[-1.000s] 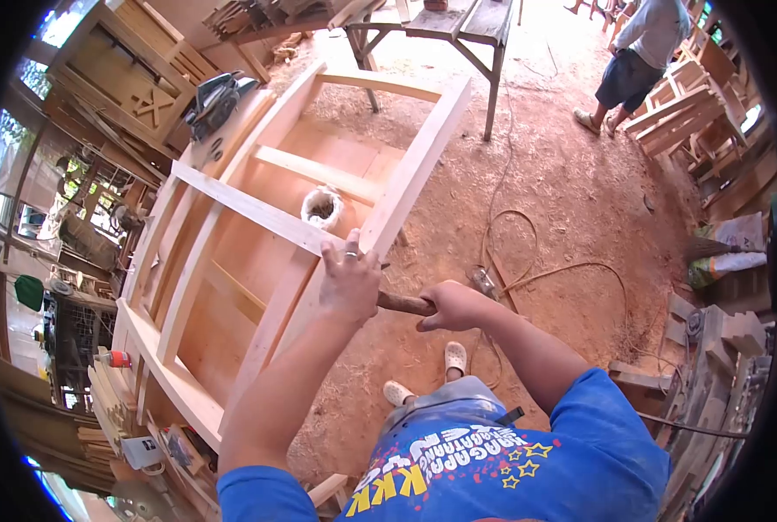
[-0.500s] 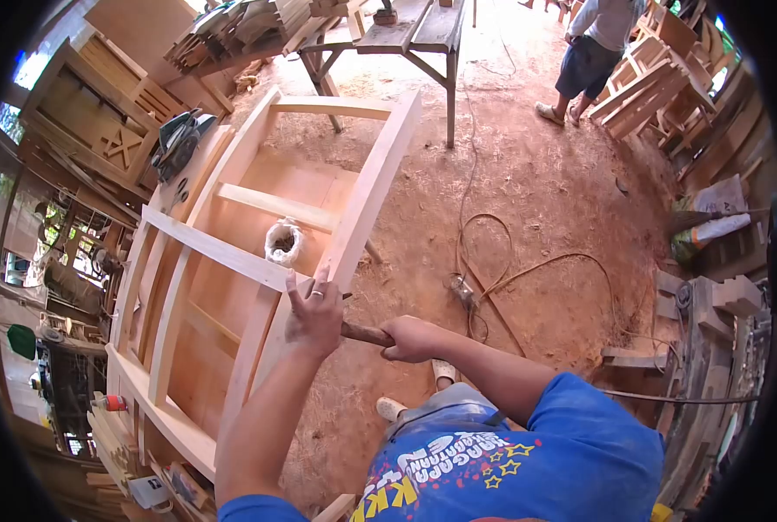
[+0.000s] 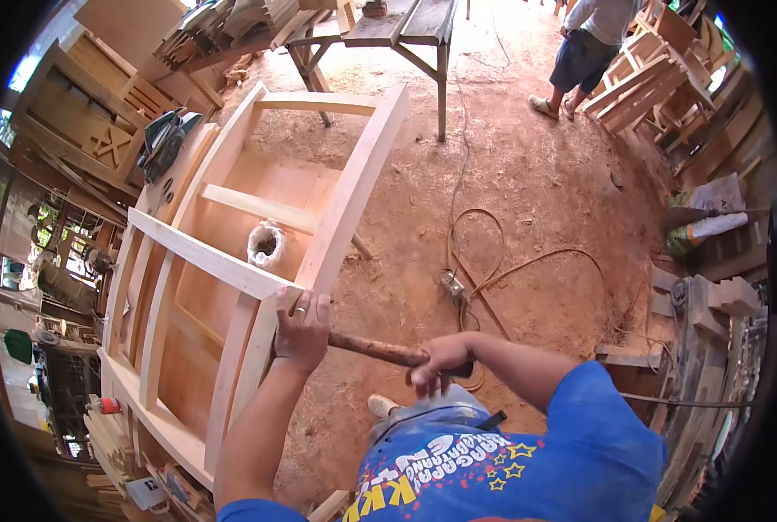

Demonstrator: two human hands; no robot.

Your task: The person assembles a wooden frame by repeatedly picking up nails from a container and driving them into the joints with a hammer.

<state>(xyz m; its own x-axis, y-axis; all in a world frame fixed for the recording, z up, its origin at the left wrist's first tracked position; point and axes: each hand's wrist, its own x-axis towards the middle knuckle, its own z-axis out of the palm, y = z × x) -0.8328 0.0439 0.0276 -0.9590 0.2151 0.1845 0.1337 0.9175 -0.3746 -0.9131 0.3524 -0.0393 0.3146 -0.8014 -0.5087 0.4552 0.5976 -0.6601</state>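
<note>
A pale wooden frame (image 3: 206, 255) lies at the left, with crosspieces and a panel inside it. My left hand (image 3: 303, 332), a ring on one finger, is at the frame's near right corner, its fingers bent over the wood. A wooden-handled tool (image 3: 371, 348) stretches between my hands; its left end is hidden at my left hand. Near the dark right end, my right hand (image 3: 442, 358) is round the handle, thumb on top and fingers hanging below. A white roll-like object (image 3: 267, 246) rests inside the frame.
A power tool (image 3: 164, 148) sits beyond the frame's left side. A trestle bench (image 3: 423, 24) stands ahead. Cables (image 3: 502, 261) and a metal device (image 3: 451, 284) lie on the floor. Another person (image 3: 587, 52) stands at the upper right, beside stacked wood (image 3: 636, 91).
My right hand has moved right and slightly down along the handle, showing more of it. My left hand's raised fingers have come down onto the frame corner. The view has shifted slightly.
</note>
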